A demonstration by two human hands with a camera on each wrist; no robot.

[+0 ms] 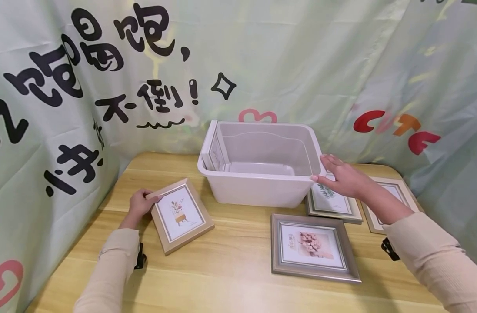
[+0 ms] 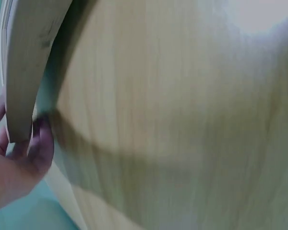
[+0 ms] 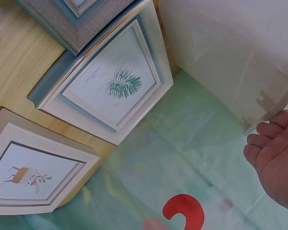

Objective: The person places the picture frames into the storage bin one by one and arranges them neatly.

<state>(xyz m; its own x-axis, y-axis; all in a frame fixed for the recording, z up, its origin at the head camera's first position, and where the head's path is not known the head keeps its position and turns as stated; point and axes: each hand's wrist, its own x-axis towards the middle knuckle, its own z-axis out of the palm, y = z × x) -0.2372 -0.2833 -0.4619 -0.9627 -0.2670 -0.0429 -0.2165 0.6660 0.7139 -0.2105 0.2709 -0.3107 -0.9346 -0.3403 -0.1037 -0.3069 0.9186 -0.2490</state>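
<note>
My left hand (image 1: 141, 203) grips the left edge of a light wooden picture frame (image 1: 182, 216) with a potted-plant print. In the left wrist view, that frame (image 2: 26, 67) stands on edge in the fingers, off the wooden table. My right hand (image 1: 345, 177) holds the right rim of a pale grey plastic bin (image 1: 258, 191). The right wrist view shows its fingers (image 3: 266, 139) curled at the rim. Inside the bin, another picture frame (image 1: 215, 150) stands upright against the left wall.
Right of the bin lie a brown frame with a pink flower print (image 1: 314, 248), a leaf-print frame (image 1: 334, 201) and a light wooden frame (image 1: 404, 195). The wooden table (image 1: 226, 269) ends at a printed cloth backdrop (image 1: 301, 56) behind the bin.
</note>
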